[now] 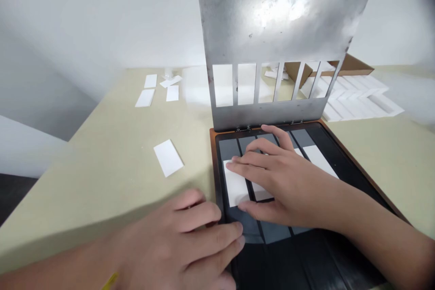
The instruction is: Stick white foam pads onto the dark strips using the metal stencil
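A black tray (pixel 355 170) with grey strips lies on the table, its hinged metal plate (pixel 275 13) standing upright at the back. White cards lie side by side across the tray. My right hand (pixel 288 176) reaches over them, its thumb at the lower edge of the leftmost white card (pixel 235 188) and fingertips at its upper part. A right-hand white card (pixel 319 161) shows beyond the wrist; those between are partly hidden. My left hand (pixel 193 240) is at the tray's left edge, fingers extended and slightly bent, holding nothing visible.
One loose white card (pixel 168 158) lies on the table left of the tray. Several more cards (pixel 145 98) lie farther back. Behind the plate's row of windows are a cardboard box (pixel 356 65) and white stacks (pixel 363 99) at right. A wall rises behind the table.
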The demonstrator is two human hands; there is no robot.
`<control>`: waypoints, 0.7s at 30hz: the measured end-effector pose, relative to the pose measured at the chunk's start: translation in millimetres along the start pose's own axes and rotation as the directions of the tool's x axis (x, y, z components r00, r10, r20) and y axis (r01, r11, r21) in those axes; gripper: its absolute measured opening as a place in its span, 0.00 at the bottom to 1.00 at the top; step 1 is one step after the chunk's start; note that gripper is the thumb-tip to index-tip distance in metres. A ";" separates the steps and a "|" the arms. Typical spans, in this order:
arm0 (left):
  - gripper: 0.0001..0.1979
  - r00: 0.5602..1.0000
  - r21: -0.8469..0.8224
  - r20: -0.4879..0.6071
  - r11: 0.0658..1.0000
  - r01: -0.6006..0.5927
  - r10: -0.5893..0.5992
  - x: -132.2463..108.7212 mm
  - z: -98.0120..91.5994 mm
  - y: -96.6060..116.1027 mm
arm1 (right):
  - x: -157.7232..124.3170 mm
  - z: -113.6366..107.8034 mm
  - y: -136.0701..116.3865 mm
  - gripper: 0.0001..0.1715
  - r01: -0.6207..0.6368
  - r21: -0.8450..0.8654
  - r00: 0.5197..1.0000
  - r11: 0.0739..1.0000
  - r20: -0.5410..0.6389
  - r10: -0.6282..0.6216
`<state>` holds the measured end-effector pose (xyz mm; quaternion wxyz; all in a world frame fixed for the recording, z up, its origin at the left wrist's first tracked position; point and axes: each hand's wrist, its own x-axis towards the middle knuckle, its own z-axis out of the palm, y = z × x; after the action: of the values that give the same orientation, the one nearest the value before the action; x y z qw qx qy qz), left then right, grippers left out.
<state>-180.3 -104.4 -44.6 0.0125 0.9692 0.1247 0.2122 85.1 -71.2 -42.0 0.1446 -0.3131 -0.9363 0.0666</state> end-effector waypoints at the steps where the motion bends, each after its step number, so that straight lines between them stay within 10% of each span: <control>1: 0.13 1.000 0.000 0.000 1.000 0.000 0.000 -0.1 -0.1 0.1 | -0.1 0.2 0.0 0.28 0.005 -0.002 1.000 1.000 -0.008 -0.005; 21: 0.15 1.000 -0.017 -0.001 1.000 -0.003 0.003 -1.8 -1.2 -1.1 | -2.0 -0.2 -1.6 0.26 0.013 -0.009 1.000 1.000 -0.008 -0.013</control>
<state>-182.6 -103.8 -44.3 0.0203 0.9691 0.1213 0.2140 85.8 -73.7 -41.9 0.1474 -0.3079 -0.9380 0.0603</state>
